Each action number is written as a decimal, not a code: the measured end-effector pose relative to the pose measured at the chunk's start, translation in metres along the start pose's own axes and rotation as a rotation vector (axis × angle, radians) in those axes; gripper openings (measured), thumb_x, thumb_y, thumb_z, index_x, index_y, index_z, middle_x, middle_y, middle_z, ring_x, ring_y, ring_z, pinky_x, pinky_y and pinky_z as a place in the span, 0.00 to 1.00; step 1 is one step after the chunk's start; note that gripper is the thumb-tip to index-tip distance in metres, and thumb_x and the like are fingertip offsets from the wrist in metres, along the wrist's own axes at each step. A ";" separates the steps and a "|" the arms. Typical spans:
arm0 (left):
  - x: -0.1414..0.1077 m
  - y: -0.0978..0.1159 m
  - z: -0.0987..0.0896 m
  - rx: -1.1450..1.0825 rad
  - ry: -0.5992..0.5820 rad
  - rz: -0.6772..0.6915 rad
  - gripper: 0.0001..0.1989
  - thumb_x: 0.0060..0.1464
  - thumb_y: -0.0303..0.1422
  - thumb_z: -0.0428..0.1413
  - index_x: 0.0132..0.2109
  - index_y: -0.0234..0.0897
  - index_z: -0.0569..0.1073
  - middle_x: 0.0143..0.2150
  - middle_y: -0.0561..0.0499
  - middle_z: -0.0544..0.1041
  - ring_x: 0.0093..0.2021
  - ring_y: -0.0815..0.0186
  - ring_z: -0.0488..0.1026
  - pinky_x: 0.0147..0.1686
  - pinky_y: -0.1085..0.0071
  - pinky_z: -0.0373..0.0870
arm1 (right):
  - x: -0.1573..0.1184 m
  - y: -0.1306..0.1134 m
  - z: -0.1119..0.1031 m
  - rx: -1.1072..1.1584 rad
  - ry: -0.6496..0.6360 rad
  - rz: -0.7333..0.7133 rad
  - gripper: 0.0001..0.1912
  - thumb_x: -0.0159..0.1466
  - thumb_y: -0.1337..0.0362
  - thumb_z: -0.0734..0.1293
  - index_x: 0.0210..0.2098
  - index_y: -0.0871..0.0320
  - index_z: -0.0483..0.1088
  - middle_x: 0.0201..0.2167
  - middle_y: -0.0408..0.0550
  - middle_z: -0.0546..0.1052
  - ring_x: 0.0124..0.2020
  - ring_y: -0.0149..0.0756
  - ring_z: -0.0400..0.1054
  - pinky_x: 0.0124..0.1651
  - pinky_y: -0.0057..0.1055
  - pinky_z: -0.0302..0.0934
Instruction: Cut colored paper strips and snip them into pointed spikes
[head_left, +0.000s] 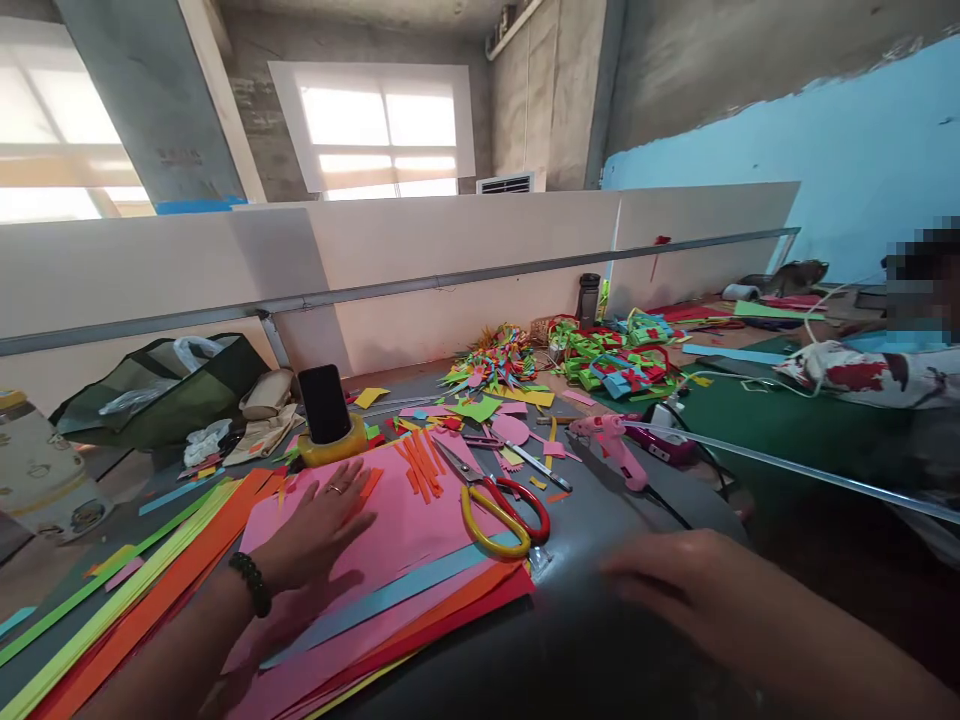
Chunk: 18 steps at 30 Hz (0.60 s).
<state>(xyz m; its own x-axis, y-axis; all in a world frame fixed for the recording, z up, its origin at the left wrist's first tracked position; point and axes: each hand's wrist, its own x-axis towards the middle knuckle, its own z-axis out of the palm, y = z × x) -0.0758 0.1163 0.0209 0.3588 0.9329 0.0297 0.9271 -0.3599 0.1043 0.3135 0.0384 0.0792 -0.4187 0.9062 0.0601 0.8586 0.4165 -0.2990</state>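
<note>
Left hand (319,530): spread on pink paper (420,520), near orange strips (422,465)
Right hand (679,572): blurred, near scissors (499,546); cannot tell finger pose

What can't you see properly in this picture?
All in the head view:
- Right hand: its fingertips are blurred.
- Pink paper beneath the left hand: the hand covers it.
- Bottom of the green bag's inside: its sides and plastic hide it.
- Person at right: cut off by the edge.

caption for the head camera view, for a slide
Left hand on pink paper, beside scissors with red and yellow handles and a pink glue gun.
</note>
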 end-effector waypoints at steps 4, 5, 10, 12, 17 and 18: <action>-0.001 -0.015 -0.021 -0.147 0.235 -0.039 0.30 0.61 0.48 0.37 0.63 0.39 0.60 0.65 0.45 0.60 0.64 0.54 0.55 0.60 0.56 0.54 | 0.035 -0.043 -0.001 -0.033 -0.120 -0.229 0.12 0.60 0.64 0.62 0.39 0.49 0.75 0.33 0.46 0.79 0.37 0.39 0.72 0.37 0.29 0.60; -0.001 -0.020 -0.025 -0.206 0.266 -0.055 0.29 0.60 0.49 0.38 0.62 0.40 0.63 0.63 0.46 0.63 0.63 0.54 0.58 0.59 0.58 0.56 | 0.045 -0.050 0.000 -0.069 -0.137 -0.279 0.10 0.60 0.64 0.63 0.38 0.51 0.76 0.32 0.46 0.78 0.37 0.39 0.72 0.37 0.30 0.59; 0.005 -0.039 -0.034 -0.466 0.412 -0.240 0.27 0.53 0.52 0.47 0.49 0.38 0.74 0.50 0.45 0.76 0.51 0.53 0.71 0.48 0.62 0.68 | 0.101 -0.071 0.018 -0.271 -0.203 -0.349 0.11 0.60 0.64 0.62 0.37 0.57 0.75 0.37 0.52 0.77 0.35 0.40 0.71 0.31 0.29 0.57; 0.007 -0.044 -0.027 -0.548 0.469 -0.292 0.27 0.50 0.53 0.50 0.45 0.36 0.76 0.44 0.45 0.79 0.45 0.54 0.74 0.43 0.63 0.70 | 0.118 -0.075 0.024 -0.347 -0.243 -0.343 0.12 0.60 0.63 0.62 0.36 0.59 0.76 0.36 0.54 0.78 0.34 0.42 0.72 0.28 0.30 0.56; 0.011 -0.056 -0.006 -0.781 0.596 -0.422 0.26 0.48 0.50 0.52 0.44 0.34 0.75 0.40 0.45 0.79 0.41 0.55 0.74 0.33 0.67 0.71 | 0.140 -0.093 0.017 -0.468 -0.234 -0.334 0.12 0.61 0.61 0.64 0.32 0.61 0.77 0.29 0.56 0.79 0.33 0.44 0.73 0.27 0.30 0.55; 0.010 -0.059 -0.005 -0.809 0.614 -0.435 0.25 0.49 0.49 0.52 0.44 0.34 0.75 0.39 0.45 0.79 0.40 0.55 0.74 0.33 0.67 0.71 | 0.143 -0.098 0.014 -0.462 -0.213 -0.354 0.12 0.61 0.61 0.64 0.31 0.61 0.76 0.29 0.56 0.79 0.33 0.44 0.73 0.28 0.30 0.55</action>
<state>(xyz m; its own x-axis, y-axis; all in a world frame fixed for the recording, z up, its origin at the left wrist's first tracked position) -0.1274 0.1470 0.0199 -0.3030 0.9054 0.2974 0.5363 -0.0959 0.8386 0.1654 0.1261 0.1034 -0.7108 0.6920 -0.1257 0.6759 0.7215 0.1500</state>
